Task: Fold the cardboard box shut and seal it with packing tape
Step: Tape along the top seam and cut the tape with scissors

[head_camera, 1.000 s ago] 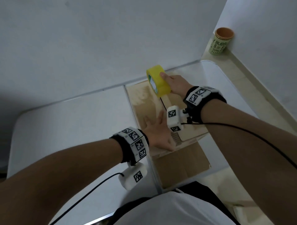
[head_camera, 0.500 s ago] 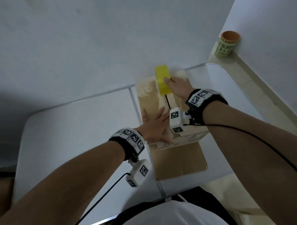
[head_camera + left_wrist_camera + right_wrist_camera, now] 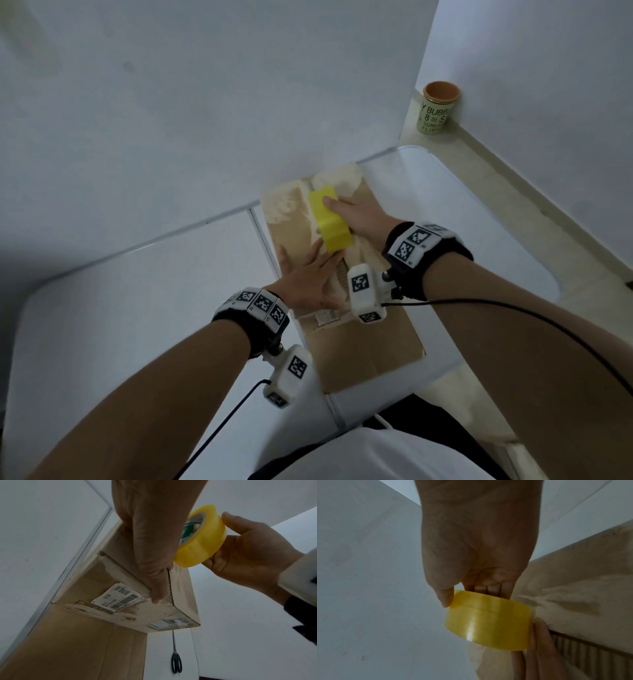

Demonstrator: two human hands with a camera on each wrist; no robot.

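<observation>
A brown cardboard box point(image 3: 294, 236) stands on the white table point(image 3: 137, 308) against the wall, its top flaps folded down. My left hand point(image 3: 308, 277) lies flat on the top flaps with straight fingers, pressing them near the centre seam; the same left hand point(image 3: 154, 540) shows close in the left wrist view. My right hand point(image 3: 359, 216) grips a yellow roll of packing tape point(image 3: 330, 221) on the box top, just beyond the left fingertips. The tape roll point(image 3: 488, 622) is pinched between thumb and fingers. A shipping label point(image 3: 120, 597) is stuck on the box's near side.
Black scissors point(image 3: 175, 661) lie on the table to the right of the box. A green cup with an orange rim point(image 3: 436, 106) stands on the floor in the corner beyond the table. The wall runs right behind the box.
My right hand has brought the tape roll down onto the box top and toward me along the seam. The left hand stayed flat on the flaps.
</observation>
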